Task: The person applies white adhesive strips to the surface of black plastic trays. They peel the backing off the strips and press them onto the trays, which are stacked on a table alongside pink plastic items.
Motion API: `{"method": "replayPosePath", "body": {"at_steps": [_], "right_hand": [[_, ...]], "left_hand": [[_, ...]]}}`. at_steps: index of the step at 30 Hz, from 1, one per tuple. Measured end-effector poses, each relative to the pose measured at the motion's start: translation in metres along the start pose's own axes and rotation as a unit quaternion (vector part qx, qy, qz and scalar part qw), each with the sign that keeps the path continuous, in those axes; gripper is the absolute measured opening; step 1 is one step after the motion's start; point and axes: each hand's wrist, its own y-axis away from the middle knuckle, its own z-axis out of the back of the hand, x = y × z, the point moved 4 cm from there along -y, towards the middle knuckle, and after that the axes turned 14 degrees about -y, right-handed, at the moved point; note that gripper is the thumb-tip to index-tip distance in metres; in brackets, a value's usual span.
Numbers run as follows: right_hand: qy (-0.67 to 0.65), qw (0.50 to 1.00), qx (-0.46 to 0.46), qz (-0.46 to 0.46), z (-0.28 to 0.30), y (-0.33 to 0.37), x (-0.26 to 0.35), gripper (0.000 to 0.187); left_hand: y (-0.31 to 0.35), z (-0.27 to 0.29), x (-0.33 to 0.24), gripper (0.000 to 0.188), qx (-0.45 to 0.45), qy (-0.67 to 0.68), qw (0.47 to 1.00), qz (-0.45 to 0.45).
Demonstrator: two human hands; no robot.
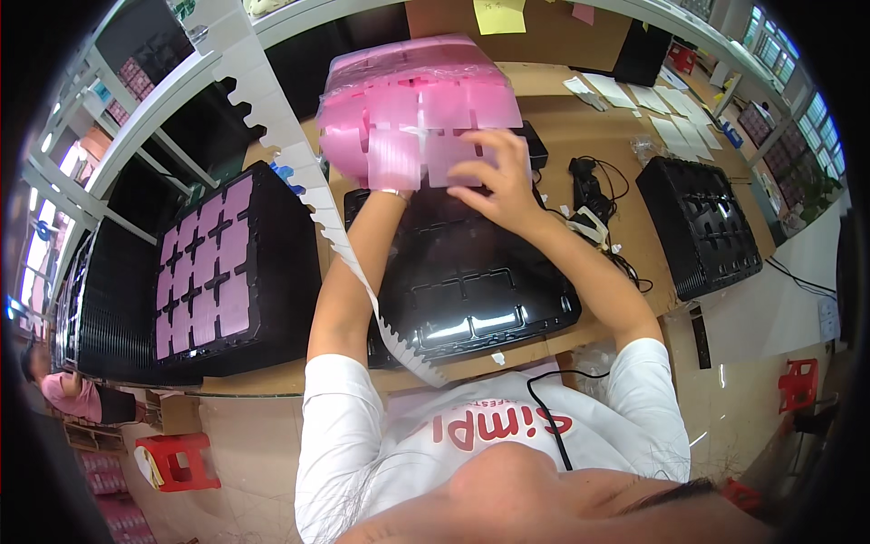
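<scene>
Pink translucent square pieces hang in joined rows off the near side of a pink, plastic-wrapped bundle. My left forearm reaches up to them, and the left hand is hidden under the squares, so its fingers cannot be made out. My right hand is at the lower right squares, its fingers curved and spread apart at their edge. Below both hands lies a glossy black plastic tray. A white strip with a toothed edge runs down past my left forearm to the tray's near left corner.
To the left, a stack of black trays holds pink squares in its top one. Another black tray stack stands at the right. Black cables and an adapter lie between. Papers cover the far right table. A red stool stands on the floor.
</scene>
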Motion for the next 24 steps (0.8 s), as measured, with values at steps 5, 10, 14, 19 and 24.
{"method": "replayPosePath", "body": {"at_steps": [5,10,14,19,24], "right_hand": [[-0.209,0.853,-0.244,-0.41,-0.001,0.087,-0.102,0.079],[-0.49,0.637,-0.221,-0.553,0.009,0.11,-0.096,0.018],[-0.475,0.65,-0.207,-0.556,0.035,0.12,-0.075,0.016],[-0.422,0.68,-0.159,-0.578,0.051,0.128,-0.032,0.018],[-0.468,0.644,-0.166,-0.581,0.052,0.13,-0.023,0.019]], "left_hand": [[0.035,0.047,-0.035,0.04,0.03,0.033,0.997,-0.062],[0.131,0.042,0.038,0.051,0.213,0.349,0.862,0.3],[0.149,0.093,0.063,0.062,0.164,0.753,0.418,0.482],[0.156,0.13,0.038,0.058,0.356,0.47,0.685,0.428],[0.155,0.113,0.041,0.072,0.344,0.452,0.695,0.441]]}}
